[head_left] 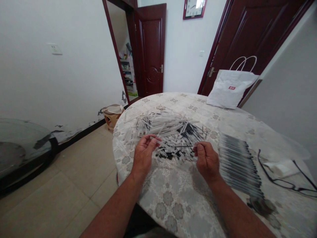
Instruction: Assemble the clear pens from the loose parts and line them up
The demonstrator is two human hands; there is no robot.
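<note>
My left hand (143,152) is curled round a white pen barrel (155,139), pinched between thumb and fingers. In my right hand (206,158) the fingers pinch one end of a thin black refill (183,146), whose other end points toward the barrel. Both hands hover over the near edge of a heap of white barrels and black pen parts (170,132) on the round table (178,195).
A neat row of assembled pens (237,162) lies right of my right hand. Black-framed glasses (284,178) and a white paper bag (231,89) sit further right and back. Left of the table are tiled floor, a small stool (112,114) and an open doorway.
</note>
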